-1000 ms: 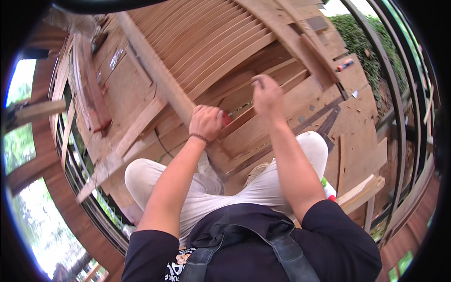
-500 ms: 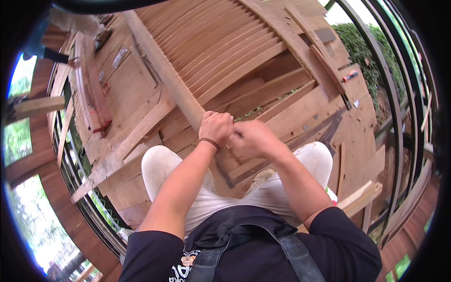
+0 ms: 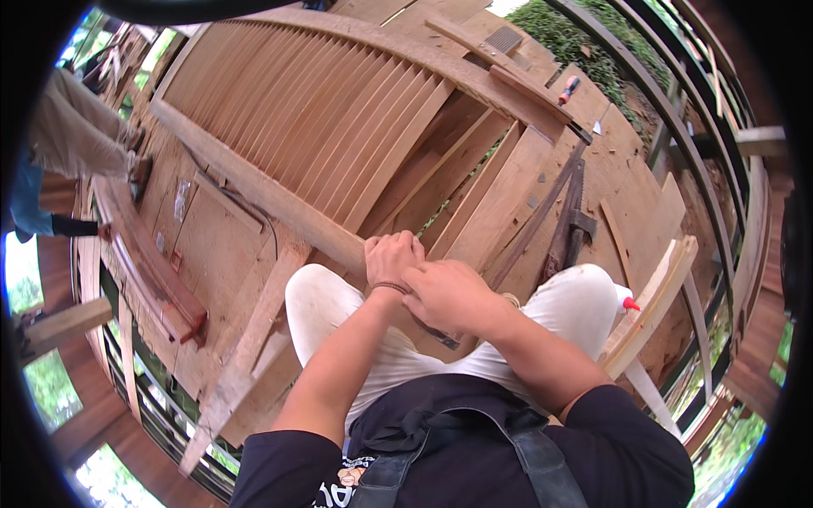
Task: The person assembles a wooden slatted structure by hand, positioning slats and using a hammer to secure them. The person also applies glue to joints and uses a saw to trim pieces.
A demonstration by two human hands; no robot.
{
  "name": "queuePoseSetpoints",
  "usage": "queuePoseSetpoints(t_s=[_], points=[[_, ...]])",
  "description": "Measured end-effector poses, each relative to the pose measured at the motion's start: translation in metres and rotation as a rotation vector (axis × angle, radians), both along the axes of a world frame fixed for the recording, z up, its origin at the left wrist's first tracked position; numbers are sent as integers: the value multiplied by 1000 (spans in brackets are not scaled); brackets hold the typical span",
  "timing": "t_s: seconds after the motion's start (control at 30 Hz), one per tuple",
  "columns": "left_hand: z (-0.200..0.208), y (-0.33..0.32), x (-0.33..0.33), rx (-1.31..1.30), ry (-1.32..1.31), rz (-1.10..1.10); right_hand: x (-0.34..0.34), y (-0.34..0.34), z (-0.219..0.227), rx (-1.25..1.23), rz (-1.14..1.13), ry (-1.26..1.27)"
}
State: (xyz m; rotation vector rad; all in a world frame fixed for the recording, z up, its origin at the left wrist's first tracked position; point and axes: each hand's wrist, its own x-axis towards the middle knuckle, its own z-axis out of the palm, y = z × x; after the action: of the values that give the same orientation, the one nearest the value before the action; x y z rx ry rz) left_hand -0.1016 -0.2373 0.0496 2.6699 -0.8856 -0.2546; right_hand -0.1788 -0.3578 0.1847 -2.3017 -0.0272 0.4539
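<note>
A wooden louvred panel [image 3: 296,127] with closely set slats lies ahead of me, its long side rail [image 3: 254,182] running toward my knees. At the rail's near end, my left hand [image 3: 392,259] is closed, knuckles up, with a beaded bracelet on the wrist. My right hand [image 3: 449,295] is also closed and overlaps the left hand near its wrist. Whatever the fingers hold, if anything, is hidden beneath them. Beyond the last slat, an open gap shows loose boards inside the frame. The panel's near cross rail [image 3: 508,199] lies just beyond my right hand.
Several tools lie right: a handsaw [image 3: 576,186], a hammer-like tool [image 3: 583,223], and a screwdriver [image 3: 569,90]. A white bottle with a red tip [image 3: 627,302] is beside my right knee. At left, another person [image 3: 80,127] touches a reddish-brown beam [image 3: 152,262]. Metal railings bound the platform.
My view has swung, so more of the panel and the other person show. My right hand has come in closer over my left hand, which stays at the rail's end.
</note>
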Motion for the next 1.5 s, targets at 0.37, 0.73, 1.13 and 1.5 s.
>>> queuePoseSetpoints(t_s=[0.37, 0.73, 1.13, 1.5], points=[[6, 4, 3, -79, 63, -70, -51, 12, 76, -234, -204, -31], [-2, -25, 7, -236, 539, -83, -43, 3, 151, -169, -118, -217], [-10, -80, 27, -180, 1318, 152, -59, 20, 133, -252, 273, -218], [-32, -76, 22, -214, 1249, 69, -62, 15, 131, -249, 186, -221]])
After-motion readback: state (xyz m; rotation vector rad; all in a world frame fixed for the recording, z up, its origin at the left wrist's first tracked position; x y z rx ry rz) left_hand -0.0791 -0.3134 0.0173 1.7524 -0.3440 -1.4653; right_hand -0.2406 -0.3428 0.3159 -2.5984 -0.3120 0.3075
